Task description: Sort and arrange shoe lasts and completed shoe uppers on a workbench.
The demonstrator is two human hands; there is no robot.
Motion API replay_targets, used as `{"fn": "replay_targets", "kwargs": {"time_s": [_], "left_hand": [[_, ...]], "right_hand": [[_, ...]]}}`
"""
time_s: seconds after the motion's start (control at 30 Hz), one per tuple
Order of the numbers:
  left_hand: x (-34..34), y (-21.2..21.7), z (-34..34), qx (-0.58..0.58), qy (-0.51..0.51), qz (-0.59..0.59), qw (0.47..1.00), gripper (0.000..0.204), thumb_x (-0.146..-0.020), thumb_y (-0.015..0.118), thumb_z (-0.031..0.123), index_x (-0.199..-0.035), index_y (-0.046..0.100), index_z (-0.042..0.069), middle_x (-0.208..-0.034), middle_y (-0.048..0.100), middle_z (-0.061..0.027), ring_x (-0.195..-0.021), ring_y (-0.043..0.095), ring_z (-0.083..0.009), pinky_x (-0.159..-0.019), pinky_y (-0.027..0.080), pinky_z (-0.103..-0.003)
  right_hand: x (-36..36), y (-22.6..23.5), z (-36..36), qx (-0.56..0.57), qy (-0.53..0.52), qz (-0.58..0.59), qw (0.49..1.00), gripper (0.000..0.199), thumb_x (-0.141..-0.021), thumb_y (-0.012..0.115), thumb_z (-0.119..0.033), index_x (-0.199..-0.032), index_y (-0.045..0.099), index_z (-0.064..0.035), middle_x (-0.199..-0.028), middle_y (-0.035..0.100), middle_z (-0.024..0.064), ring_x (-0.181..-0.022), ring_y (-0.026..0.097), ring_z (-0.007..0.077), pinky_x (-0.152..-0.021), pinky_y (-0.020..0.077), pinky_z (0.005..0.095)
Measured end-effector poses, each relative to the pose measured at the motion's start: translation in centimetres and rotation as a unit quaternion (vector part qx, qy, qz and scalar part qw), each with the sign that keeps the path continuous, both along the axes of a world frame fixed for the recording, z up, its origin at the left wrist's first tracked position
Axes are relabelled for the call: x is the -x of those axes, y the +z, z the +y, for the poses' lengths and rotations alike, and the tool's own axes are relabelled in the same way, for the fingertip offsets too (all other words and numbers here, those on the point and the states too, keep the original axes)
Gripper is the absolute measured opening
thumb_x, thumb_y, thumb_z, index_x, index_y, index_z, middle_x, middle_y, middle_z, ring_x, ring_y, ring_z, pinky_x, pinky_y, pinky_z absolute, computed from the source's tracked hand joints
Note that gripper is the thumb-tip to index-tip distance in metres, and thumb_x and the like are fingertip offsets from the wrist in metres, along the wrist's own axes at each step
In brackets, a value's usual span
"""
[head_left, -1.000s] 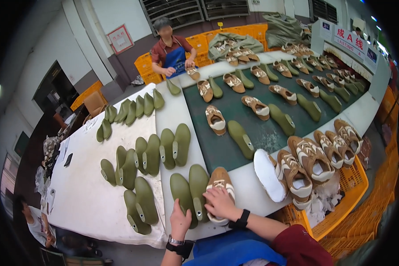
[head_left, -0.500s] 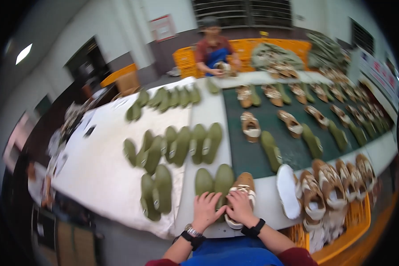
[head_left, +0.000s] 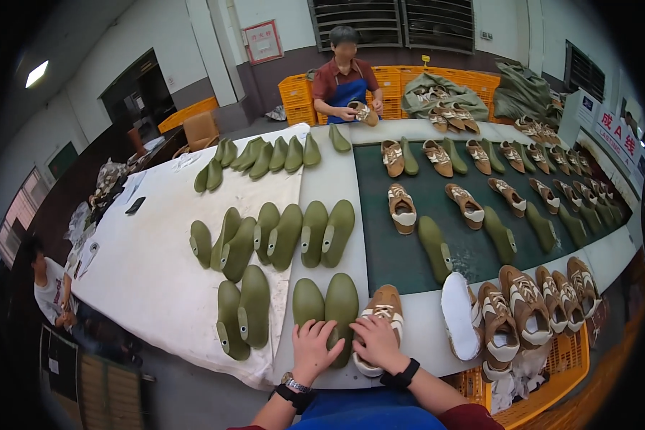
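Note:
Two green shoe lasts [head_left: 342, 301] stand side by side at the near edge of the table, with a brown and cream sneaker [head_left: 385, 304] just to their right. Over the lower part of the lasts lies my left hand [head_left: 314, 350], fingers spread, closing on nothing. My right hand [head_left: 377, 344] rests on the sneaker's upper with its fingers stretched out, the thumb toward the right-hand last. Its fingers cover the shoe's opening in part. More green lasts [head_left: 254, 308] stand in a pair to the left of my left hand.
A green conveyor belt [head_left: 380, 251] carries rows of sneakers and lasts. Several sneakers [head_left: 527, 301] and a white insole [head_left: 461, 319] line the near right edge, above an orange crate [head_left: 552, 387]. White cloth [head_left: 150, 287] covers the left table. Across it, a co-worker [head_left: 347, 79] holds a sneaker.
The view has shifted slightly and become sharper. My hands stay on the lasts and the sneaker. The co-worker's sneaker shows more clearly, at about the same place.

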State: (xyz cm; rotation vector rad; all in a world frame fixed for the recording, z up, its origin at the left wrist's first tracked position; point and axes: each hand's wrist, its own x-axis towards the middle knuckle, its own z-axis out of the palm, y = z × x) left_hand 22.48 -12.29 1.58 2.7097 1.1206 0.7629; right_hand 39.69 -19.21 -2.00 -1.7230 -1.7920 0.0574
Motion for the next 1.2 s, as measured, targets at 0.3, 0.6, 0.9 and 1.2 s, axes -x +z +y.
{"fn": "replay_targets", "kwargs": {"time_s": [0.3,0.6,0.9,1.2], "left_hand": [[0.4,-0.5,0.2,0.024,-0.045,0.014,0.999,0.045,-0.073,0.068,0.034,-0.112,0.060,0.012,-0.103,0.063,-0.0071,-0.108,0.051,-0.0294,-0.100,0.030,-0.052],[-1.1,0.1,0.5,-0.016,-0.029,0.033,0.999,0.045,-0.077,0.066,0.026,-0.116,0.058,0.006,-0.107,0.061,-0.0153,-0.108,0.050,-0.0346,-0.095,0.036,-0.045],[0.2,-0.7,0.3,-0.007,-0.039,0.044,0.998,0.046,-0.079,0.066,0.026,-0.120,0.058,0.006,-0.108,0.060,-0.0172,-0.108,0.050,-0.0339,-0.094,0.037,-0.044],[4.0,-6.8,4.6,0.369,-0.048,-0.417,0.829,0.043,-0.092,0.053,0.022,-0.126,0.048,-0.003,-0.130,0.049,-0.0171,-0.115,0.050,-0.0289,-0.100,0.038,-0.038]], "right_hand": [[-6.7,1.9,-4.8,0.007,-0.060,-0.057,0.996,0.036,-0.074,0.069,-0.029,-0.105,0.064,-0.0107,-0.112,0.059,0.0081,-0.110,0.051,0.0284,-0.097,0.0379,0.0418],[-4.4,1.6,-11.7,0.123,-0.073,-0.055,0.988,0.034,-0.079,0.058,-0.011,-0.110,0.062,-0.0221,-0.085,0.060,0.0045,-0.088,0.058,0.0242,-0.095,0.0376,0.0420],[-1.8,5.2,-11.1,0.032,-0.067,-0.061,0.995,0.031,-0.072,0.061,-0.013,-0.103,0.065,-0.0118,-0.107,0.057,0.0125,-0.107,0.051,0.0307,-0.092,0.0380,0.0453],[8.2,4.4,3.6,-0.100,0.012,0.023,0.995,0.021,-0.079,0.058,-0.024,-0.091,0.062,-0.0074,-0.098,0.056,0.0095,-0.109,0.046,0.0286,-0.099,0.0313,0.0499]]}}
